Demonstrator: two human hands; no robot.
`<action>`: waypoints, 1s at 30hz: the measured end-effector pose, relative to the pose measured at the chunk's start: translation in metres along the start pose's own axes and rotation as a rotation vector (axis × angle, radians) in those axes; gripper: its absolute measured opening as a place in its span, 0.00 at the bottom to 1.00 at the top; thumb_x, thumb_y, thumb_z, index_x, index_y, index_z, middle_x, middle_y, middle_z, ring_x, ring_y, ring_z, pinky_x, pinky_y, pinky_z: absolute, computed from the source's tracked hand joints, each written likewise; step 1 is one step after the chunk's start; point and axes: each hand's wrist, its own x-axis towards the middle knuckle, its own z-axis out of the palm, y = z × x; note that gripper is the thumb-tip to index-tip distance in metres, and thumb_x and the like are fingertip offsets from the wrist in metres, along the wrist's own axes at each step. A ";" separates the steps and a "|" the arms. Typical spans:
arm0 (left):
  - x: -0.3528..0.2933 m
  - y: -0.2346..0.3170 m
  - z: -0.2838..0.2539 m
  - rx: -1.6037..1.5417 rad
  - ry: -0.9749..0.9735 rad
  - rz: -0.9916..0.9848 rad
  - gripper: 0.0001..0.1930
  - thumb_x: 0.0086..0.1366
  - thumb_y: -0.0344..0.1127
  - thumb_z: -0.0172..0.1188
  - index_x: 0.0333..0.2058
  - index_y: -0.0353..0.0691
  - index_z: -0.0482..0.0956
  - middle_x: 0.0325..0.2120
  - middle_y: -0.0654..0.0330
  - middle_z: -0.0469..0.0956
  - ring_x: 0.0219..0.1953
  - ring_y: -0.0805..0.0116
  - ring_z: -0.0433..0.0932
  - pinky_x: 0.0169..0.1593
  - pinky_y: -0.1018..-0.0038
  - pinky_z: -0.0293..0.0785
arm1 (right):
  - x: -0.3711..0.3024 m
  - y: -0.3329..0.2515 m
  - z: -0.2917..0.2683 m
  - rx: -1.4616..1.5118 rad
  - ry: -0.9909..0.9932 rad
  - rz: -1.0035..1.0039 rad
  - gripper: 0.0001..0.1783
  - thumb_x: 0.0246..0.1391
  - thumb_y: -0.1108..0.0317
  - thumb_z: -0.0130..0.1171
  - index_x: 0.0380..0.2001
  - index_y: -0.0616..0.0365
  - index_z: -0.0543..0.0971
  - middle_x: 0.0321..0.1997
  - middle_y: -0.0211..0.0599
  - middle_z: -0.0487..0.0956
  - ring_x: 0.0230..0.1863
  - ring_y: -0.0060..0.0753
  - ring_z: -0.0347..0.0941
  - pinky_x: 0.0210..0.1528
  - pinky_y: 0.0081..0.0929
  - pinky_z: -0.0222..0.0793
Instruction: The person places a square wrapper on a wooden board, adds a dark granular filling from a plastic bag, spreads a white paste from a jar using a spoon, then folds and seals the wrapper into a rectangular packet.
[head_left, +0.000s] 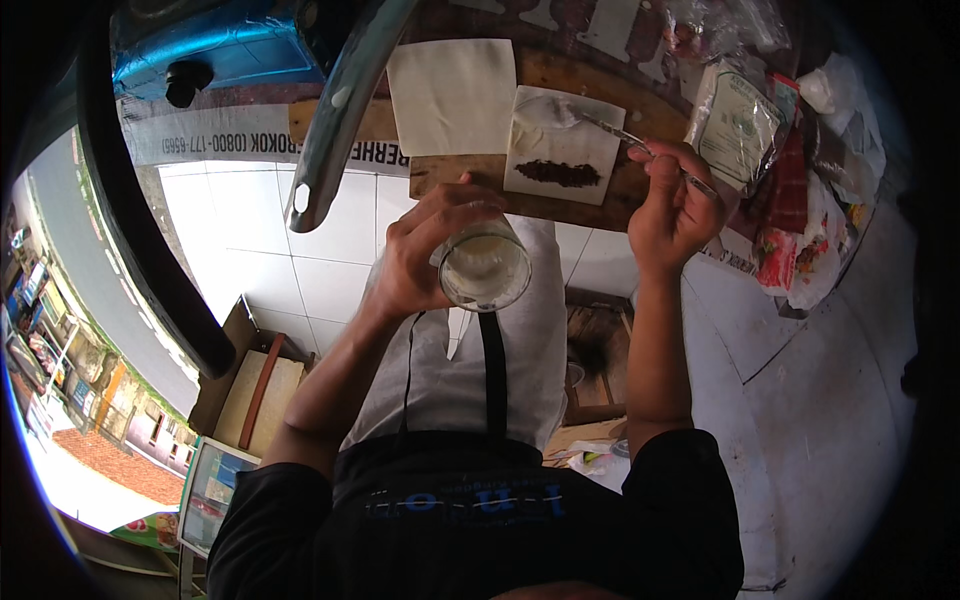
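Note:
My left hand is closed around a clear glass, held above my lap with its open mouth toward me and pale residue inside. In my right hand I grip a metal spoon by its handle. Its far end reaches the upper part of a pale square wrapper sheet, where a whitish wet patch shows. Across the lower part of that sheet runs a strip of dark brown crumbs. Left of it lies a stack of plain pale wrapper sheets; how many is unclear.
Both sheets lie on a wooden board at the table's near edge. A clear plastic pack and crumpled bags crowd the right. A slanting metal bar stands at the left, near a blue metal box.

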 end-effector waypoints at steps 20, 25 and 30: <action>0.002 0.000 0.002 -0.018 0.008 0.001 0.31 0.43 0.35 0.80 0.49 0.39 0.81 0.48 0.55 0.83 0.54 0.55 0.81 0.67 0.51 0.71 | -0.003 -0.009 0.001 -0.014 0.096 0.038 0.10 0.69 0.74 0.55 0.40 0.73 0.80 0.37 0.45 0.83 0.30 0.28 0.79 0.39 0.27 0.82; 0.001 0.001 0.003 -0.006 0.005 -0.012 0.32 0.42 0.35 0.80 0.49 0.39 0.81 0.49 0.54 0.83 0.54 0.55 0.81 0.68 0.51 0.70 | -0.002 -0.006 0.008 -0.015 0.119 0.007 0.09 0.68 0.72 0.57 0.38 0.70 0.81 0.29 0.42 0.85 0.28 0.25 0.81 0.30 0.19 0.74; 0.000 0.001 0.002 -0.014 0.004 -0.023 0.32 0.42 0.36 0.80 0.50 0.39 0.81 0.49 0.54 0.82 0.55 0.55 0.81 0.68 0.51 0.70 | 0.000 -0.001 0.013 -0.071 0.143 -0.028 0.09 0.67 0.72 0.59 0.37 0.68 0.83 0.24 0.40 0.85 0.26 0.25 0.83 0.27 0.17 0.72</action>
